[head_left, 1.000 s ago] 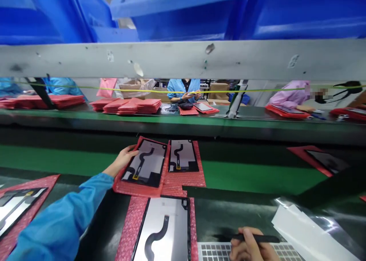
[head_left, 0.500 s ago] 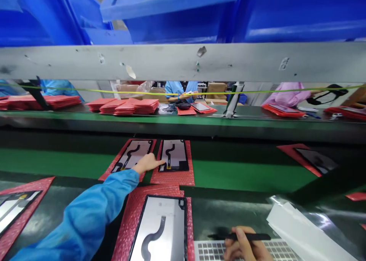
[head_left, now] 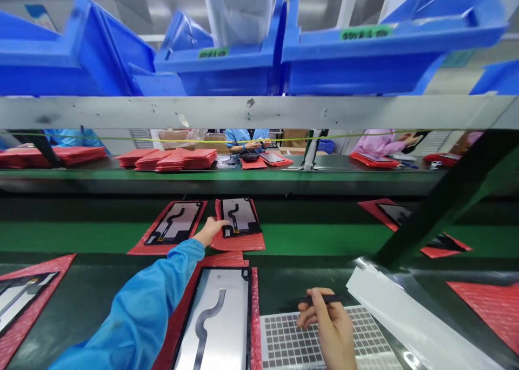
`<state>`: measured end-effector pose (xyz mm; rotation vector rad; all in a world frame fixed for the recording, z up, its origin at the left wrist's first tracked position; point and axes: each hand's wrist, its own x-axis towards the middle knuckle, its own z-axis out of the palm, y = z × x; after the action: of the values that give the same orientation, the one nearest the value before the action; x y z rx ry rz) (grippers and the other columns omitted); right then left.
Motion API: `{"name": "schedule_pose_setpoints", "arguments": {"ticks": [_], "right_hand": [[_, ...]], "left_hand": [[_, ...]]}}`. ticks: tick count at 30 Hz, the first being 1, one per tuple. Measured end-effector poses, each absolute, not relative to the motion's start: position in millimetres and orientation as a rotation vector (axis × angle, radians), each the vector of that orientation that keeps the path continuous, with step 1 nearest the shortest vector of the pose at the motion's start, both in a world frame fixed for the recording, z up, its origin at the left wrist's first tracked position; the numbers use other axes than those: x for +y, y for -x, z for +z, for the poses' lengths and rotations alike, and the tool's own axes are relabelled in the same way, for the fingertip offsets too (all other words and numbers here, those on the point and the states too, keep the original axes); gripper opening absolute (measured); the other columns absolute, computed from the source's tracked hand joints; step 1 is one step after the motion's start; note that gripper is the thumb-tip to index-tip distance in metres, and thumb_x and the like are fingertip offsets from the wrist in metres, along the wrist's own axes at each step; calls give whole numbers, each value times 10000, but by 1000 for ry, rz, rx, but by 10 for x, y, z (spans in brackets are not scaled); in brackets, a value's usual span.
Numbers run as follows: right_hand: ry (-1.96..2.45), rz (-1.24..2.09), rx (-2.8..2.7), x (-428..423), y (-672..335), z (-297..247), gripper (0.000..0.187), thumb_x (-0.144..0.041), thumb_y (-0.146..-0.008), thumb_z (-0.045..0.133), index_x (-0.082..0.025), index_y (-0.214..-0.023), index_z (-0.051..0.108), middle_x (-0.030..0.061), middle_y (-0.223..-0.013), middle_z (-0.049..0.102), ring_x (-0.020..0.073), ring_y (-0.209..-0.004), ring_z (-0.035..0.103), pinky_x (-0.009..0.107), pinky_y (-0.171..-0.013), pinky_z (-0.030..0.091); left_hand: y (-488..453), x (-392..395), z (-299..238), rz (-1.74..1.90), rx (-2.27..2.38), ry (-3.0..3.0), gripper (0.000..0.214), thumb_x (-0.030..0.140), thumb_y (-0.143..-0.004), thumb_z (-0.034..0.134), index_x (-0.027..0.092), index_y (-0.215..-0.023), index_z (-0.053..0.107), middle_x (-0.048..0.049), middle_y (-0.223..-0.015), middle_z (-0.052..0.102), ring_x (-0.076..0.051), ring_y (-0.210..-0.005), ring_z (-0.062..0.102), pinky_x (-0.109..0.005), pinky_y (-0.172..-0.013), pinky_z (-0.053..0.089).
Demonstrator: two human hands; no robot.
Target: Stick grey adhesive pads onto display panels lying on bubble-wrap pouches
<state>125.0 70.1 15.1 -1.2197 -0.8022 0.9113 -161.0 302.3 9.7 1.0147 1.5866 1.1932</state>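
Left hand [head_left: 211, 230] has shifted right since a second ago: off the left panel [head_left: 172, 224], now at the left edge of the red wrap [head_left: 239, 243] under the right panel [head_left: 240, 217]. View has tipped up too.

Overhead: blue bins [head_left: 365, 56] on a grey shelf rail [head_left: 259, 112], clear of the reach. Green belt [head_left: 324, 239] carries both panels. Dark strut [head_left: 438, 207] slants across it on the right, well apart from the hands. Counter [head_left: 81, 299] holds a near panel [head_left: 214, 326], with the left sleeve over its wrap's left edge, plus clear film [head_left: 405, 321].

Right panel: long axis runs away from the wearer, across the belt, cable tab at the near left corner. Left fingers touch the wrap edge, which curls up; pinch or push, cannot tell.

Right hand [head_left: 330, 324] sits over the sticker sheet [head_left: 284, 340], fingers pinching a black stylus [head_left: 324, 298] lying crosswise.
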Motion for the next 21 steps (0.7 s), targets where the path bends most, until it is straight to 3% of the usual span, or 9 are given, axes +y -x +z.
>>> {"name": "schedule_pose_setpoints", "arguments": {"ticks": [10, 13, 15, 18, 21], "right_hand": [[1142, 958, -854, 659, -1374, 219, 508, -634, -785, 816, -155, -886, 680, 59, -572, 754, 209, -427, 697, 286, -445, 568], [1136, 961, -865, 656, -1419, 213, 475, -602, -812, 810, -156, -907, 673, 60, -576, 760, 208, -433, 707, 282, -448, 575], [1135, 973, -870, 656, -1435, 205, 457, -585, -829, 803, -157, -918, 671, 56, -579, 759, 205, -443, 714, 277, -453, 578], [1146, 981, -886, 660, -1434, 207, 430, -571, -855, 785, -161, -913, 670, 48, -587, 757, 196, -449, 716, 269, -454, 575], [1164, 982, -913, 671, -1425, 223, 419, -577, -871, 763, -172, -905, 662, 34, -571, 750, 190, -442, 711, 264, -448, 570]], "left_hand": [[1680, 2124, 694, 1266, 1314, -843, 389, 318, -978, 682, 175, -1328, 591, -94, -1202, 677, -219, -961, 705, -405, -817, 617], [1883, 1462, 861, 1199, 1240, -829, 663, 195, -767, 830, 196, -1379, 575, -99, -1132, 738, -285, -937, 753, -417, -815, 632], [1988, 1007, 882, 1174, 1233, -792, 873, 213, -667, 893, 245, -1453, 514, -96, -1161, 751, -331, -995, 757, -432, -842, 637], [2050, 460, 759, 1129, 1242, -664, 1072, 289, -616, 954, 342, -1530, 398, -78, -1250, 739, -362, -1055, 746, -449, -854, 644], [1992, 143, 552, 1100, 1281, -599, 1104, 362, -616, 967, 382, -1543, 366, -63, -1302, 723, -367, -1074, 739, -434, -850, 650]]}}
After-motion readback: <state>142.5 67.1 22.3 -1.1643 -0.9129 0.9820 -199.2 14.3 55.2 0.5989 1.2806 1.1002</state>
